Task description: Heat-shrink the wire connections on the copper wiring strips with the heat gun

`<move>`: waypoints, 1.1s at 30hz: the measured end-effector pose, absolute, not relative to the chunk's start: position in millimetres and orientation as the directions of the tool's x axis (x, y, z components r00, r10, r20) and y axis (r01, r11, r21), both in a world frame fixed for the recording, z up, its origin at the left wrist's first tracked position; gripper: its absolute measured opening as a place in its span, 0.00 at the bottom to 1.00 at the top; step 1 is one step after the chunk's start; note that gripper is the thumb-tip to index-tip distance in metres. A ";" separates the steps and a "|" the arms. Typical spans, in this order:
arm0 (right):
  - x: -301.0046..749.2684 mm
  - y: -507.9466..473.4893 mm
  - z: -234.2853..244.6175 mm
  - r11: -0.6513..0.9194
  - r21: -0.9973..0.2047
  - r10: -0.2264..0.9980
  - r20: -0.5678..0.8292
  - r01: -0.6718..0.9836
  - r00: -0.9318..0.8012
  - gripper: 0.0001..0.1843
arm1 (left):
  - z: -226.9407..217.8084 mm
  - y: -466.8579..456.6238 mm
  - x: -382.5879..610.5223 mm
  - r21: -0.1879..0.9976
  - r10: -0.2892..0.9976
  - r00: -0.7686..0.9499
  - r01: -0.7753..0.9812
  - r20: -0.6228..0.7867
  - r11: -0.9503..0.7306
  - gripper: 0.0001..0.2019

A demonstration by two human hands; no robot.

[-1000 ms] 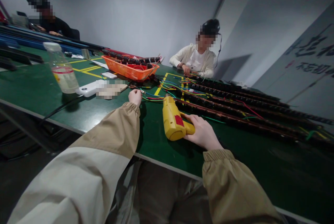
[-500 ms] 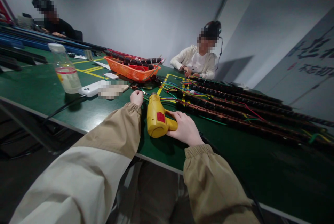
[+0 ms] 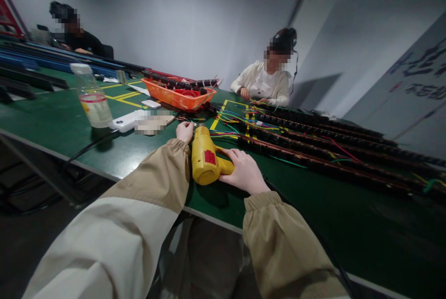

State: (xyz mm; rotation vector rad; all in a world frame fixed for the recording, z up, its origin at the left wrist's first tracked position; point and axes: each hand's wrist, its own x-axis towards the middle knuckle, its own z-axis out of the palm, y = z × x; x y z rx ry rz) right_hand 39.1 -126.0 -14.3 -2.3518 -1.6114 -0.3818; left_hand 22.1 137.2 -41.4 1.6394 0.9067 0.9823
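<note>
My right hand [image 3: 244, 172] is wrapped round the handle of a yellow heat gun [image 3: 205, 161] with a red label, its nozzle aimed away from me over the green table [image 3: 55, 125]. Just left of the nozzle, my left hand [image 3: 184, 131] is closed in a loose fist at a tangle of coloured wires [image 3: 228, 120]; what it pinches is too small to make out. Long black strips [image 3: 313, 143] with wires run off to the right of the gun.
A clear plastic bottle [image 3: 92, 98] stands at the left, with a white device [image 3: 126, 121] beside it. An orange basket [image 3: 177, 95] of black parts sits further back. One person in white sits across the table [image 3: 266, 83], another in black at far left [image 3: 78, 36].
My right hand has carried the heat gun leftward, close beside my left hand. My left hand has stayed at the wires. The view shifted slightly.
</note>
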 end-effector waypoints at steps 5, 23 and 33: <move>45.9 -136.3 -12.4 -0.357 -0.085 0.870 0.332 0.930 0.365 0.38 | -50.2 146.0 24.9 0.962 0.901 0.391 0.111 0.188 -0.248 0.14; 81.5 -191.0 -21.1 -0.497 -0.068 0.794 0.366 0.865 0.485 0.42 | -57.7 151.7 26.2 0.939 0.905 0.367 0.179 0.214 -0.295 0.10; 76.7 -191.8 -16.1 -0.500 -0.038 0.802 0.357 0.865 0.479 0.40 | -53.1 144.7 21.8 0.947 0.909 0.365 0.165 0.199 -0.274 0.10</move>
